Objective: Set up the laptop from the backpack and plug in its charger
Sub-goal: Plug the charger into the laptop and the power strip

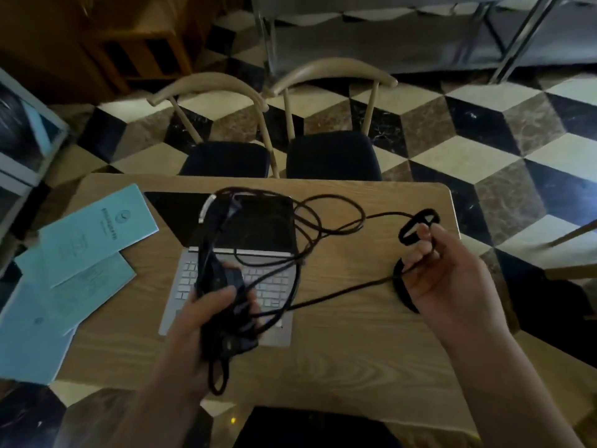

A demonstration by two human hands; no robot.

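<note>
A silver laptop (274,227) stands open on the wooden table (355,334), its screen dark and its keyboard towards me. Above the keyboard my left hand (200,321) grips the black charger brick (223,286) and a bundle of its cable. The black charger cable (326,218) loops across the screen and over the table to the right. There my right hand (445,273) pinches a few small coils of that cable between thumb and fingers. The backpack is not clearly in view.
Light blue booklets (80,240) lie spread over the table's left part. Two wooden chairs (329,156) with dark seats stand at the far edge. A dark shape (555,302) sits off the table's right side. The floor is checkered tile.
</note>
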